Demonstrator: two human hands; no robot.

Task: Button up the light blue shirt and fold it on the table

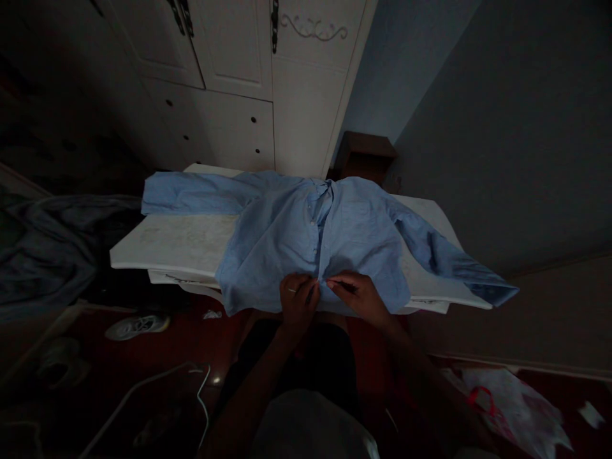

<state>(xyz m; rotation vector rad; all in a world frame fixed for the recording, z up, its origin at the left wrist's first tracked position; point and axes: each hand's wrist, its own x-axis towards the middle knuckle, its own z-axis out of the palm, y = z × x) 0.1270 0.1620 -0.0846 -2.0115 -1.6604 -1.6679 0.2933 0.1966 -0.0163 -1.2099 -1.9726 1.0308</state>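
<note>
While the blue shirt [282, 239] lay front up across the white counter [167, 245], collar on the far side and hem toward the person, both hands worked at the lower end of its button placket [324, 252]. Left hand [299, 298], a pale band on one finger, had its fingertips pinched together on the cloth; right hand [356, 292], just beside it, had thumb and forefinger clamped on the same strip. Any button between them was too small to make out. Higher up, the front edges stood slightly parted. One sleeve stretched flat to the left; the other ran right, its cuff past the counter's end. Beyond stood a white cabinet [306, 95]; a sneaker [138, 327] lay on the reddish floor [191, 341], left, a plastic bag [521, 408] lower right.
</note>
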